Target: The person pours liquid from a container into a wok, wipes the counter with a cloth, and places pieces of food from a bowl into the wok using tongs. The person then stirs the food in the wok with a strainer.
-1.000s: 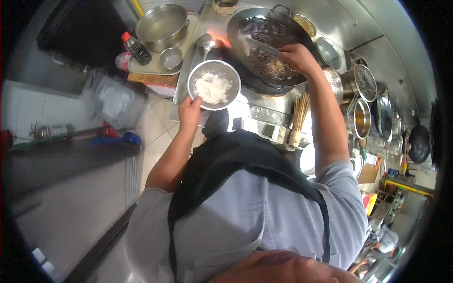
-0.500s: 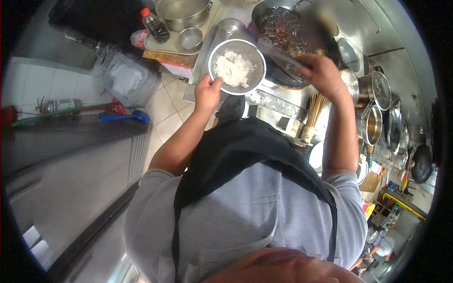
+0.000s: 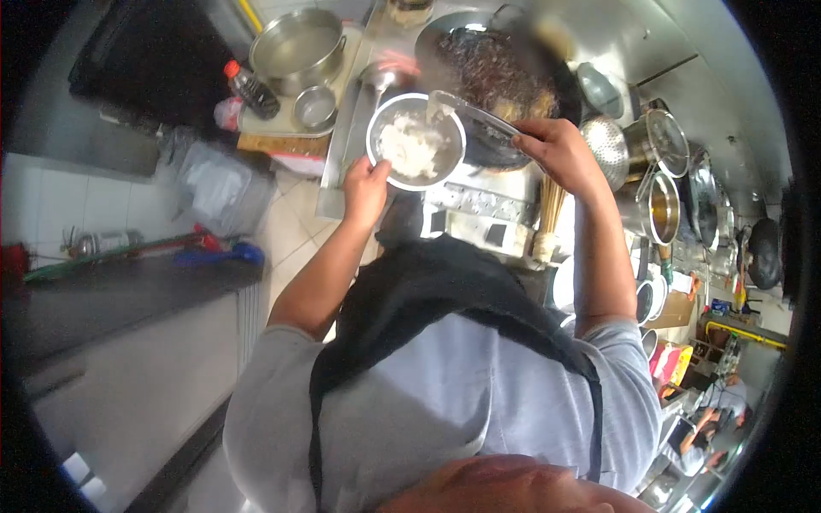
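In the head view, my left hand (image 3: 366, 192) grips the near left rim of a metal bowl (image 3: 456, 158) that holds pale, whitish pieces (image 3: 410, 147). My right hand (image 3: 556, 152) is closed around the handle of metal tongs (image 3: 487, 118). The tips of the tongs reach over the bowl's upper right rim, with a pale piece at them. Just beyond the bowl, a dark wok (image 3: 428, 53) contains dark, bubbling liquid with browned pieces near its right side.
A tray (image 3: 342, 85) at the upper left bears a large pot (image 3: 299, 51), a small bowl (image 3: 315, 109) and a red-capped bottle (image 3: 256, 96). Right of the wok are a perforated ladle (image 3: 605, 147) and pots (image 3: 660, 209). People (image 3: 714, 419) appear at the lower right.
The tongs have swung from the wok's side to over the bowl, now with a pale piece at their tips. The view has shifted, showing more of the lower right.
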{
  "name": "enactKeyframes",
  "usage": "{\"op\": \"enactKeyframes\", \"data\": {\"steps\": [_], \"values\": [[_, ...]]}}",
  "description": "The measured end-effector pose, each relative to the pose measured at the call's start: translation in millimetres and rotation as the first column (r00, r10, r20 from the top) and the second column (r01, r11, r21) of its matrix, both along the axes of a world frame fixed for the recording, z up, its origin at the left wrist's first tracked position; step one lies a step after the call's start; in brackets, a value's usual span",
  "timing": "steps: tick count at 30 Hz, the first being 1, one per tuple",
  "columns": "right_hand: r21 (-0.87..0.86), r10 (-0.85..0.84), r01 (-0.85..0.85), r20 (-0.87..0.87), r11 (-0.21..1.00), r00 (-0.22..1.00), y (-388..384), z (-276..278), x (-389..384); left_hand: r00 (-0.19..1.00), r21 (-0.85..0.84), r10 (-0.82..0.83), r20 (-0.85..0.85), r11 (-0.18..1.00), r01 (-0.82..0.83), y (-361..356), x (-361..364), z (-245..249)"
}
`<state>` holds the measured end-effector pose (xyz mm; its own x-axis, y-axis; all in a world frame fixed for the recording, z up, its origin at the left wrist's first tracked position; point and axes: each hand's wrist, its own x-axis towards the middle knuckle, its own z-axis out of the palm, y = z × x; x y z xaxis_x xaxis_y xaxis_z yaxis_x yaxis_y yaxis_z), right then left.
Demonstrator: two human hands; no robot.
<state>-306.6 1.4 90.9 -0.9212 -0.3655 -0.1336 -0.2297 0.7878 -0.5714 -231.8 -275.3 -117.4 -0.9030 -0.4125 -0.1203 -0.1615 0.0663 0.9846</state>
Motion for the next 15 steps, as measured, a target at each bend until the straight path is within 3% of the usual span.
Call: {"op": "enactKeyframes", "data": {"steps": [3,6,8,10,11,13,14,15], "values": [[-0.027,-0.083,0.082,-0.044,0.996,0.996,14,21,-12,0.999,0.098,-0.015,-0.037,0.995,0.019,-2,-11,-24],[-0.034,-0.135,0.132,-0.111,0.991,0.985,32,20,-39,0.998,0.240,-0.017,0.059,0.971,0.002,6,-6,16],[-0.079,-0.137,0.132,-0.071,0.988,0.988,51,-2,-73,0.999,0.250,-0.038,0.019,0.968,0.032,5,-6,9],[0.042,-0.098,0.097,0.022,0.994,0.995,56,-11,-99,0.999,0.321,0.013,0.041,0.947,-0.025,6,-3,9],[0.041,-0.101,0.100,0.019,0.994,0.995,61,-26,-120,0.998,0.287,0.046,0.040,0.956,-0.056,5,-1,6],[0.283,0.023,-0.037,0.055,0.958,0.998,73,-65,-160,0.997,0.268,0.057,0.044,0.961,-0.067,6,8,14],[0.280,0.025,-0.040,0.056,0.959,0.998,79,-81,-172,0.996,0.250,0.070,0.054,0.965,-0.082,7,10,18],[0.432,0.024,0.029,-0.117,0.901,0.993,75,-86,-171,0.995,0.221,0.076,0.066,0.971,-0.089,6,11,19]]}}
